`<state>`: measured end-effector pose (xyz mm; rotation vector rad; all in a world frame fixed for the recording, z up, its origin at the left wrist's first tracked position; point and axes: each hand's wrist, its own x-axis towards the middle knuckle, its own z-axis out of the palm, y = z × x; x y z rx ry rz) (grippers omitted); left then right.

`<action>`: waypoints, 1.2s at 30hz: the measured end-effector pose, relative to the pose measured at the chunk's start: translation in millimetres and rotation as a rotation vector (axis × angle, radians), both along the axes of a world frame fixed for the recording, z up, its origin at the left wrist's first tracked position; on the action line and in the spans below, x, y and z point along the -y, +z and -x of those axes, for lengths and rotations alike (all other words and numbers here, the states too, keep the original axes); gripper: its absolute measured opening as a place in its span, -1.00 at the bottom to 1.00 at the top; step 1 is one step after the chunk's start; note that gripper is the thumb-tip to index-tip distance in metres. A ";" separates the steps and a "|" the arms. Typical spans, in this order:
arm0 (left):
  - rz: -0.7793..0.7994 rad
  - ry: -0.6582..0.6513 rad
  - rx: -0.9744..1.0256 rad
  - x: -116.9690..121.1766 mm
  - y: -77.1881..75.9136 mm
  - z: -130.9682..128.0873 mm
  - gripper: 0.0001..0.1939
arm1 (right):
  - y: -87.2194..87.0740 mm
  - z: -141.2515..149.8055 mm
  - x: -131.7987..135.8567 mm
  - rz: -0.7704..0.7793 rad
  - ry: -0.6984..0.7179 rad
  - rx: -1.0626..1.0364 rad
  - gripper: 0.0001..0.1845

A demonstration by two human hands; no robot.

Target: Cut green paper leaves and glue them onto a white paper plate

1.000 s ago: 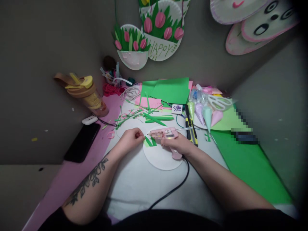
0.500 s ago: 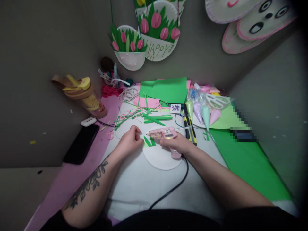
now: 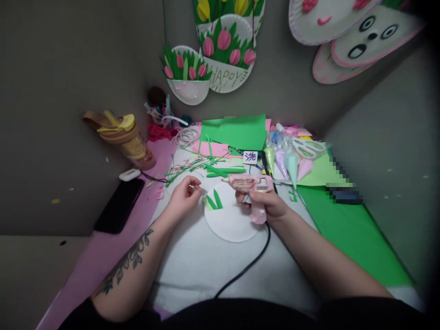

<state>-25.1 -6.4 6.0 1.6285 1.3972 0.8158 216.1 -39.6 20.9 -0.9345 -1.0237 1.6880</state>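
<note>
My right hand (image 3: 271,205) is wrapped around the handle of a pink hot glue gun (image 3: 250,184), whose nozzle points left above a white paper plate (image 3: 233,227). A clear glue stick pokes out behind it. Green paper leaves (image 3: 215,200) lie at the plate's upper left, two dark ones and a paler piece at the edge. Beside that edge my left hand (image 3: 185,196) is closed, its fingers curled in toward the thumb; whatever is between the fingertips is hidden. Several cut green leaf strips (image 3: 225,170) rest just behind the plate.
Green card sheets (image 3: 240,133) and paper scraps (image 3: 182,167) lie at the back. White scissors (image 3: 307,147) and piping bags (image 3: 292,167) are at the back right. A tumbler (image 3: 129,140) and black phone (image 3: 119,205) stand left. The gun's black cord (image 3: 250,264) runs toward me.
The glue gun has lifted and moved right, away from the leaves, and its nozzle is farther from my left hand. Both dark leaves now show fully. My left hand is nearly in place.
</note>
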 end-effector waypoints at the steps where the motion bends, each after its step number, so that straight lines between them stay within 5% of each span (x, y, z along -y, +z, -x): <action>1: -0.025 0.014 -0.015 -0.6 -1.5 0.6 -0.82 | 3.0 -3.1 2.1 -0.023 -0.026 -0.049 -0.52; 6: 0.000 0.004 -0.184 -1.8 -0.9 14.4 -0.81 | 12.1 -19.6 20.2 -0.104 -0.262 -0.044 -0.54; 10: 0.282 -0.276 -0.200 7.8 10.5 23.2 -0.79 | -4.1 -23.9 31.6 -0.119 -0.550 0.102 -0.68; 13: 0.341 -0.428 -0.206 15.6 13.5 18.0 -0.72 | -21.7 -20.7 34.1 -0.123 -0.656 0.156 -0.75; 24: 0.243 -0.219 -0.174 14.5 7.3 5.3 -0.75 | -34.2 -9.9 36.8 -0.075 -0.518 0.035 -0.64; 31: 0.038 -0.242 -0.351 13.5 9.6 5.9 -0.83 | -33.2 -15.2 35.9 -0.137 -0.589 -0.013 -0.64; 36: -0.066 -0.440 -0.359 20.5 14.4 -1.6 -0.77 | -32.6 -19.5 38.3 -0.136 -0.637 0.016 -0.65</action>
